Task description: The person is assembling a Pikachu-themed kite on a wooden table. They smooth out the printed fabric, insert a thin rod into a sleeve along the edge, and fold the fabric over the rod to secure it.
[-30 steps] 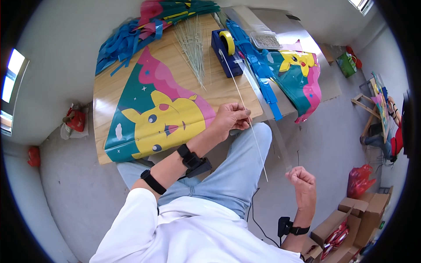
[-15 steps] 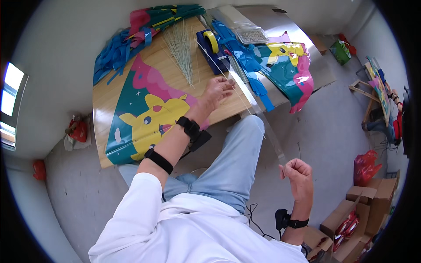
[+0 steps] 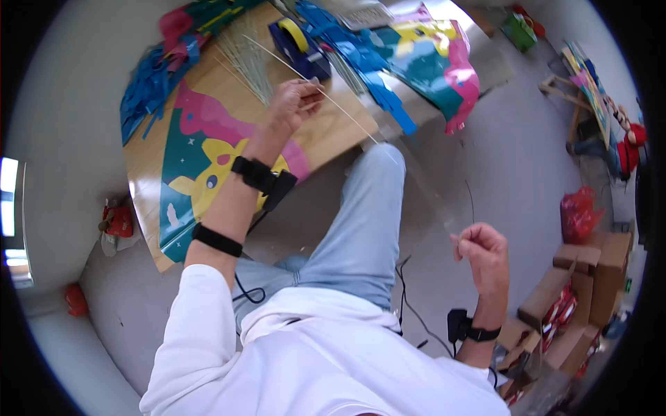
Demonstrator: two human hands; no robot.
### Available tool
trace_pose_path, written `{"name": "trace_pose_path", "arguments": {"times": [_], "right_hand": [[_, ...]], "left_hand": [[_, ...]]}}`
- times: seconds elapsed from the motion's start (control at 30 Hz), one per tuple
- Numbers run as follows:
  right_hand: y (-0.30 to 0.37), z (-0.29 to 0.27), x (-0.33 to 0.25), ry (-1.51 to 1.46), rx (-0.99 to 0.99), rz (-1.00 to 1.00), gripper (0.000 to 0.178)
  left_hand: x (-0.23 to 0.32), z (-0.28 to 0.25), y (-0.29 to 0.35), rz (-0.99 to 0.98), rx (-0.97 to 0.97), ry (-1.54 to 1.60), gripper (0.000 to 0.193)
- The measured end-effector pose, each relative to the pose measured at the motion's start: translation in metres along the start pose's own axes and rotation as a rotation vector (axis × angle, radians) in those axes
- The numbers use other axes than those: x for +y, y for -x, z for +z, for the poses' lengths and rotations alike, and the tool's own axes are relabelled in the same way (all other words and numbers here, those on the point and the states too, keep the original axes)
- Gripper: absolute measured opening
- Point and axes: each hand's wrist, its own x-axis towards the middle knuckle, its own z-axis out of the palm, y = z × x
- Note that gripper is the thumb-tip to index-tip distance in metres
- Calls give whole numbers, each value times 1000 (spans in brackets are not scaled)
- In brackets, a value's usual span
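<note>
1. Nearest us, our right hand [image 3: 483, 251] hangs off the worktop [image 3: 329, 135], beyond its right near corner, fingers pinched on a clear strip [image 3: 436, 201], which looks faint and blurred.
2. Our left hand [image 3: 295, 102] is above the worktop, its fingers grasping a thin white rod [image 3: 347, 115] that slants across and past the worktop's near edge.
3. On the worktop's left part we see a teal, pink and yellow printed sheet [image 3: 208, 163], partly hidden by our forearm.
4. Toward the worktop's far edge stands a blue tape dispenser [image 3: 318, 66]; thin sticks [image 3: 248, 64] lie fanned at the worktop's far middle.
5. Blue ribbons [image 3: 147, 90] heap at the worktop's far left corner.
</note>
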Motion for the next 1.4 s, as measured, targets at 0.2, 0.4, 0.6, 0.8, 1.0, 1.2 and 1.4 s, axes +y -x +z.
{"name": "trace_pose_path", "arguments": {"times": [0.2,0.4,0.6,0.8,1.0,1.2,1.4], "right_hand": [[-1,1,13,-13,-40,-12,11],[7,5,19,-59,-55,-22,11],[10,13,13,37,6,-16,15],[8,14,17,65,15,3,15],[12,8,21,40,-16,21,13],[3,4,22,25,-77,17,10],[2,1,24,6,-81,13,10]], "left_hand": [[-47,46,105,-194,-225,70,8],[-64,70,110,-208,-239,75,10],[-66,75,113,-196,-200,75,10],[-69,76,111,-199,-167,95,6],[-70,79,110,-208,-169,70,5],[-71,73,100,-230,-170,10,11],[-66,79,97,-218,-197,19,13]]}}
